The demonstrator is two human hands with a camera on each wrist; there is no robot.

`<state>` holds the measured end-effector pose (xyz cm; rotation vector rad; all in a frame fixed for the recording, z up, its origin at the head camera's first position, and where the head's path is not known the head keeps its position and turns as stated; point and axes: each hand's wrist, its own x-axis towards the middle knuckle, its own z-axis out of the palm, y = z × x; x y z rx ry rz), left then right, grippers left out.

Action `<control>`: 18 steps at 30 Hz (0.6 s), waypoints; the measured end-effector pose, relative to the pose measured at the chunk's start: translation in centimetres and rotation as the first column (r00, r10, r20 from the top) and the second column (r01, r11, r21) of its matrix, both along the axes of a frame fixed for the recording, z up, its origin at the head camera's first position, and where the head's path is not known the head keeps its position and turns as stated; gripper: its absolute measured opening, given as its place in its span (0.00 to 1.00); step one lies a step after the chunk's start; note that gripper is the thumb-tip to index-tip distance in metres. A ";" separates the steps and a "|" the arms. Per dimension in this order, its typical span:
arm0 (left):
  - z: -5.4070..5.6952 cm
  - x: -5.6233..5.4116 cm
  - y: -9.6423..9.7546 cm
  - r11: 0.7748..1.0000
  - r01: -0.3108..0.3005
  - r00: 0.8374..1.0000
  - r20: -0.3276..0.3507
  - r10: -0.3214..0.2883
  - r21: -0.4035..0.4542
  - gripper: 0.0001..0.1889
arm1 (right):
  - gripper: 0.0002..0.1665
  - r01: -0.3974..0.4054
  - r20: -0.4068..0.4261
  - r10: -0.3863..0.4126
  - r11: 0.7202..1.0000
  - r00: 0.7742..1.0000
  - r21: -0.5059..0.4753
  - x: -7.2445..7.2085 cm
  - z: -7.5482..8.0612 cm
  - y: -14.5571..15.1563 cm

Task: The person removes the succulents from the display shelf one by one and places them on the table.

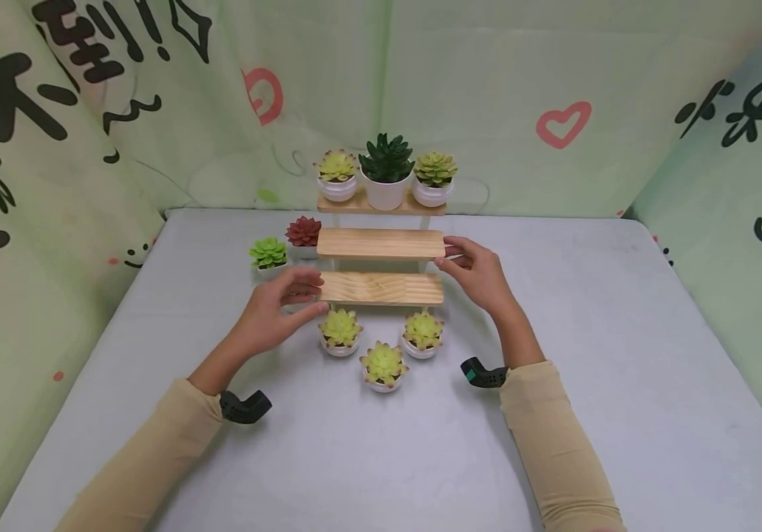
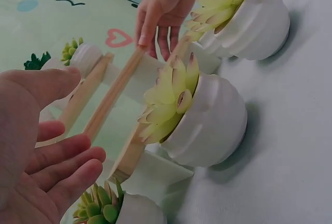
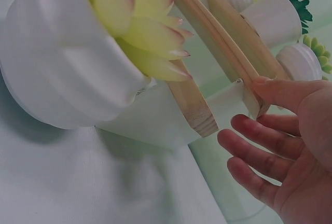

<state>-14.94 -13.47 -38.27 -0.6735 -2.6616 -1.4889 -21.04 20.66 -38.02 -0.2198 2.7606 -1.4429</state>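
Observation:
A three-tier plant stand has wooden boards on pale side supports. At the right end of the middle board point(image 1: 381, 244), my right hand point(image 1: 477, 277) pinches the wood, thumb on top and index finger at the underside in the right wrist view. My left hand point(image 1: 273, 310) is by the left end of the lowest board point(image 1: 382, 290), its fingers spread and holding nothing. The top board point(image 1: 352, 205) carries a dark green succulent point(image 1: 386, 171) between two small yellow-green ones point(image 1: 337, 176) point(image 1: 433, 179), all in white pots. Nothing stands on the two lower boards.
Three yellow-green potted succulents point(image 1: 340, 332) point(image 1: 423, 334) point(image 1: 383, 366) sit on the white-covered table point(image 1: 620, 384) in front of the stand. A red succulent point(image 1: 304, 233) and a bright green one point(image 1: 268, 253) stand to its left. A printed curtain point(image 1: 487, 81) hangs behind.

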 end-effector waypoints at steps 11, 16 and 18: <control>0.4 -1.4 0.2 0.996 -0.050 0.999 0.027 0.048 0.074 0.25 | 0.33 -0.001 -0.005 0.001 1.000 1.000 0.003 0.0 0.0 0.0; 0.6 -2.5 0.3 0.993 -0.081 0.996 0.030 0.079 0.086 0.28 | 0.33 -0.003 -0.002 0.003 1.000 1.000 0.005 0.0 0.0 0.0; 0.7 -2.9 0.4 0.992 -0.095 0.995 0.029 0.093 0.081 0.29 | 0.33 -0.001 -0.001 0.001 1.000 1.000 0.007 0.0 0.0 0.0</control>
